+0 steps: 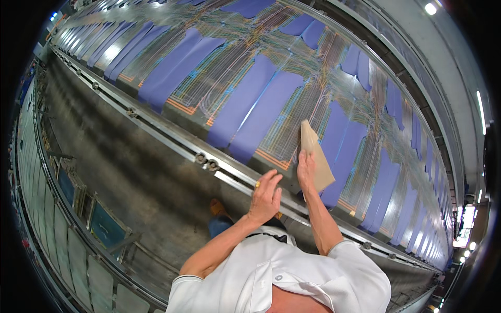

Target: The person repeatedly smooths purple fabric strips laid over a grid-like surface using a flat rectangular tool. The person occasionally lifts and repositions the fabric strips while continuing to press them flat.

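Observation:
A flat, tan piece of card or board [321, 164] is gripped in my right hand [306, 166], held tilted above the long printing table [270, 154]. My left hand [266, 195] hovers over the table's near edge, fingers apart and empty, with a ring on one finger. Purple fabric panels [270, 113] lie flat in pairs along the table, and one pair [342, 152] is just beyond the tan piece. Coloured guide lines, many orange, yellow and blue, cover the tabletop between the panels.
A metal rail [176, 146] with round stops [206, 161] runs along the near edge. Behind me on the left, framed screens [107, 223] stand under another long table [80, 254]. A concrete aisle [156, 187] lies between. A small yellowish block [352, 213] sits by the near edge.

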A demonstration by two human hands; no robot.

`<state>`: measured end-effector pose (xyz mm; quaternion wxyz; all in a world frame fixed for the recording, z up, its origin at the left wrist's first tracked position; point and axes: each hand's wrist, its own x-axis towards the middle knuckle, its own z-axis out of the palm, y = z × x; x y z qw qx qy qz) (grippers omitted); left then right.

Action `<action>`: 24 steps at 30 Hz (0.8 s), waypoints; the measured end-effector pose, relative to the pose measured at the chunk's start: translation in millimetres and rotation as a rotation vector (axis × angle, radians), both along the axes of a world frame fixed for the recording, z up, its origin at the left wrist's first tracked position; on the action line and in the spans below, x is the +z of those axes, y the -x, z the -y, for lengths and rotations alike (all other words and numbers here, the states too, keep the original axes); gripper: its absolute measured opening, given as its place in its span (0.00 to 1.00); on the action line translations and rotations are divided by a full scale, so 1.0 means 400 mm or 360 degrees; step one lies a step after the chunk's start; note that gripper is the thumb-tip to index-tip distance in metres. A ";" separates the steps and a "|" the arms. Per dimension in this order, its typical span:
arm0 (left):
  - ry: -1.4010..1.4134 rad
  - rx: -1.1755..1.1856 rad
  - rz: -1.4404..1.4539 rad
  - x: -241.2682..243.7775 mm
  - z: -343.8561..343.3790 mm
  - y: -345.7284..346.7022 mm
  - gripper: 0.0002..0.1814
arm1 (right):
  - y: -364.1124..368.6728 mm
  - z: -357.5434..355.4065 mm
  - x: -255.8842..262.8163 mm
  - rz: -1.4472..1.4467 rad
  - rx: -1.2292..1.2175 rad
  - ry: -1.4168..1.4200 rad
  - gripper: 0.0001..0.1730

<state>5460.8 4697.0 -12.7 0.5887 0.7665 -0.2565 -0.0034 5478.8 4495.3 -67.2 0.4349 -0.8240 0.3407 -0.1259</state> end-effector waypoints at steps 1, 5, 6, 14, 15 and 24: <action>0.0031 0.0052 0.0077 0.037 -0.045 -0.027 0.21 | -0.030 -0.051 0.031 0.0058 0.0032 -0.0036 0.29; -0.0071 0.0308 0.0204 0.065 -0.229 -0.149 0.20 | -0.186 -0.218 0.028 0.0251 0.0342 0.0081 0.26; -0.0161 0.0404 0.0277 0.055 -0.277 -0.183 0.20 | -0.230 -0.276 0.016 0.0252 0.0427 0.0250 0.25; -0.0521 0.0504 0.0391 -0.024 -0.427 -0.470 0.21 | -0.386 -0.390 -0.060 -0.0144 0.1000 0.0990 0.30; -0.0623 0.0509 0.0453 -0.040 -0.442 -0.512 0.21 | -0.411 -0.375 -0.059 -0.0200 0.1002 0.0980 0.30; -0.1117 0.0484 0.0324 -0.115 -0.472 -0.627 0.27 | -0.812 -0.025 -0.104 -0.0551 0.0588 0.1225 0.29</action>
